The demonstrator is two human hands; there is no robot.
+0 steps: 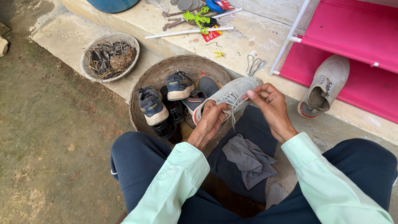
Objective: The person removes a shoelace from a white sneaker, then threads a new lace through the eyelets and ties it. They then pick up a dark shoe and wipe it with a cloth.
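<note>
Lying across the rim of the woven basket [143, 79], the grey sneaker [232, 93] is held with its long axis running from toe at upper right to heel at lower left, sole turned away from the wearer of the camera. Its heel end is gripped by the left hand [211, 120], whose fingers are curled closed around the shoe's collar. A white lace [233, 108] is pinched between thumb and fingertips of the right hand [267, 101], which is set just above the tongue, nearer the toe; the lace hangs down toward the lap. Of the two, the right hand is the nearer to the eyelets.

Inside the basket, blue sneakers [166, 97] and darker shoes are piled, touching the grey one's underside. A grey cloth [248, 159] is spread on the lap below. Further out, a second grey sneaker [325, 85] rests against a pink rack [356, 29], a loose lace [255, 64] lies on the concrete step, and a bowl of dry debris [110, 56] sits to the left. Nothing is seen between the fingers and the lace
</note>
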